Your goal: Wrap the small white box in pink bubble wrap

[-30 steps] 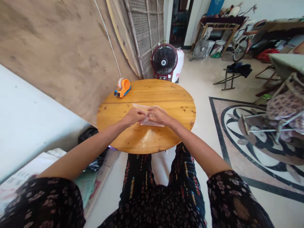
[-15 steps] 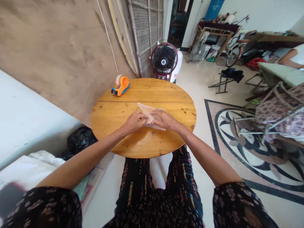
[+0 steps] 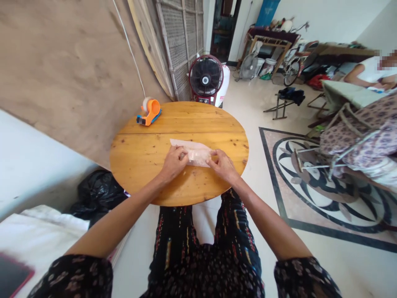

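A thin, pinkish-white, see-through sheet (image 3: 198, 152) lies on the round wooden table (image 3: 186, 188), looking like plastic or bubble wrap. Small pale lumps show at its middle, too blurred to name. My left hand (image 3: 175, 161) is closed at the sheet's left side, thumb and forefinger pinching its near edge. At the right end my right hand (image 3: 222, 163) also pinches the sheet, the other fingers bent over it. Beyond my left hand, an orange tape dispenser (image 3: 151, 111) with a roll of clear tape stands at the table's far left edge.
Behind the table stands a fan (image 3: 205, 76) with a dark red frame. A brown board (image 3: 71, 62) leans along the left side, with black plastic bags (image 3: 99, 190) below. To the right, another person (image 3: 369, 74) sits at a green-covered table (image 3: 341, 91), near a folding stool (image 3: 287, 99).
My hands have moved apart along the sheet, which now lies flatter and longer between them. The pale lumps in its middle have come into sight. The view has shifted slightly to the right.
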Action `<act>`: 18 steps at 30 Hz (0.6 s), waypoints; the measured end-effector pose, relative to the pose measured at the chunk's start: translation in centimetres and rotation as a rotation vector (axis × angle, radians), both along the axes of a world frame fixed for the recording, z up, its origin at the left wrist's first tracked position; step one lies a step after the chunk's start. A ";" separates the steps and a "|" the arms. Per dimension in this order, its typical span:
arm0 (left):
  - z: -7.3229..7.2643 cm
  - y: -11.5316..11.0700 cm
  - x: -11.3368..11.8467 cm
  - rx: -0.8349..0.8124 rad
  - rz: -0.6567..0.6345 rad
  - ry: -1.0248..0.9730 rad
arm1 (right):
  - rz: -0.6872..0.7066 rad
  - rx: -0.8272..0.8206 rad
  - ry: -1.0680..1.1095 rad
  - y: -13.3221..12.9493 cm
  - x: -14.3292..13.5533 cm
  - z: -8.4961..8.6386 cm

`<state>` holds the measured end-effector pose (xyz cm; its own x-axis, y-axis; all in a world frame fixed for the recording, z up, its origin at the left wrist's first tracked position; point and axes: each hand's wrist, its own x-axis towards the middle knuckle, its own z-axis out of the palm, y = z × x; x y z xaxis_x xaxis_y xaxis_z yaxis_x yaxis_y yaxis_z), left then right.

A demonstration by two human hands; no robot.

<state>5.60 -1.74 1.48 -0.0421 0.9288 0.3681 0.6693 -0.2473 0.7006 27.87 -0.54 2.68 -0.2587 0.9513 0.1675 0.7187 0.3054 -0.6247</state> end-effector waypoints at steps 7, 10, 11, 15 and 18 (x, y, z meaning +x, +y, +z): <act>1.2 -2.7 2.1 -0.060 0.087 0.103 | -0.044 -0.066 0.054 0.6 0.3 -0.1; 1.3 -3.2 2.4 0.011 0.116 0.246 | -0.052 -0.058 0.090 1.2 0.8 -0.6; 1.4 -3.3 2.4 0.050 0.123 0.302 | -0.062 -0.062 0.103 1.4 1.0 -0.8; 1.5 -3.0 2.3 0.168 0.083 0.512 | -0.092 -0.110 0.135 2.4 1.1 -1.1; 1.8 -2.4 2.0 0.210 -0.026 0.620 | -0.043 -0.178 0.138 2.8 0.6 -0.5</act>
